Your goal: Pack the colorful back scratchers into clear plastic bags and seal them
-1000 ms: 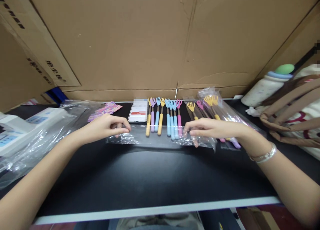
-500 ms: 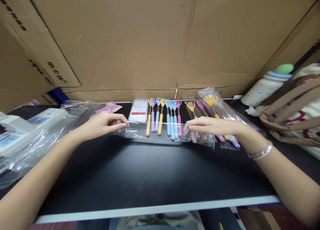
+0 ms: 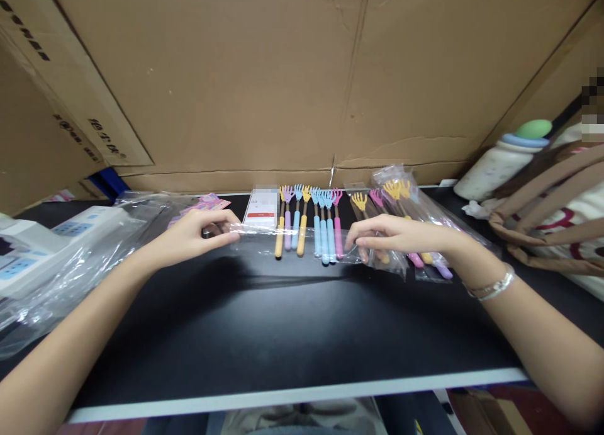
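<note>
A long clear plastic bag (image 3: 292,241) is stretched sideways between my two hands, low over the black table (image 3: 264,334). My left hand (image 3: 201,233) pinches its left end and my right hand (image 3: 394,233) pinches its right end. Behind and under the bag lies a row of several small back scratchers (image 3: 309,224) with claw heads and yellow, purple, blue and pink handles. More scratchers sealed in clear bags (image 3: 406,221) lie just beyond my right hand. I wear a silver bracelet (image 3: 493,287) on the right wrist.
Cardboard sheets (image 3: 292,76) wall the back and left. A white card with red print (image 3: 261,210) and pink packets (image 3: 202,205) lie at the back. White boxes in clear plastic (image 3: 51,246) sit left. A bottle (image 3: 504,161) and a brown-handled bag (image 3: 557,221) stand right.
Both hands have carried the clear bag away from me, toward the scratchers, and pulled it straighter. It now hangs over the scratchers' handles rather than in front of them.
</note>
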Action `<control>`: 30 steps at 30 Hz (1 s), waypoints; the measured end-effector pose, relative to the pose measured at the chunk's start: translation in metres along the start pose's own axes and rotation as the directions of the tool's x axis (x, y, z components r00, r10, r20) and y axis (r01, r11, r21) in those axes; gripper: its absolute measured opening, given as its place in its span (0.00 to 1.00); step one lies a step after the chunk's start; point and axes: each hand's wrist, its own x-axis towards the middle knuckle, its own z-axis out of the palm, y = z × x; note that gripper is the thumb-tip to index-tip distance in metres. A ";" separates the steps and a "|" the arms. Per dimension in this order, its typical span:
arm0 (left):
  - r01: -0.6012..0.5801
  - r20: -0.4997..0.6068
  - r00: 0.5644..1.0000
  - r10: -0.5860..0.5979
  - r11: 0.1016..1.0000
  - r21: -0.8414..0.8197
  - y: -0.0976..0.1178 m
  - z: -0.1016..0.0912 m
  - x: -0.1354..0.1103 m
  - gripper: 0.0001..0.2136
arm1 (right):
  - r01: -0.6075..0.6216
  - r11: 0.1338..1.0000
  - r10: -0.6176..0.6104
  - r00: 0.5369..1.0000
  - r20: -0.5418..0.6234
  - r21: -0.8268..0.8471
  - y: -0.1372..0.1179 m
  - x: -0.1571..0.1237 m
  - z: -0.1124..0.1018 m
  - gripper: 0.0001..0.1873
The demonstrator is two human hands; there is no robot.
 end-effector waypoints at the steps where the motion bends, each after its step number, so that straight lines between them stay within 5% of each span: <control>1: 0.001 0.004 1.000 -0.001 1.000 -0.013 0.001 0.000 0.000 0.13 | 0.002 1.000 -0.002 1.000 -0.010 0.003 0.000 0.000 0.000 0.17; 8: 0.026 0.033 0.999 -0.024 0.998 -0.058 -0.003 -0.001 -0.003 0.15 | 0.093 0.996 -0.093 0.990 -0.107 -0.002 0.003 0.002 -0.002 0.16; 18: 0.084 -0.209 0.972 -0.103 0.992 -0.095 -0.003 -0.004 -0.003 0.14 | 0.097 0.995 -0.080 0.934 -0.348 0.032 0.003 0.003 -0.004 0.16; 21: 0.106 -0.346 0.924 -0.163 0.978 -0.177 0.001 -0.005 -0.004 0.11 | 0.130 0.991 -0.095 0.848 -0.522 0.031 0.008 0.005 -0.006 0.16; 25: 0.118 -0.601 0.774 -0.199 0.978 -0.171 0.004 -0.002 -0.007 0.10 | 0.081 0.997 -0.055 0.666 -0.744 -0.002 0.018 0.007 -0.010 0.18; 28: 0.108 -0.721 0.686 -0.097 0.994 -0.030 0.006 0.004 -0.011 0.11 | -0.107 0.977 -0.094 0.560 -0.823 -0.184 0.024 0.007 -0.011 0.17; 30: 0.101 -0.723 0.689 0.052 0.981 0.166 0.008 0.009 -0.013 0.09 | -0.308 0.883 -0.141 0.545 -0.827 -0.353 0.027 0.008 -0.009 0.15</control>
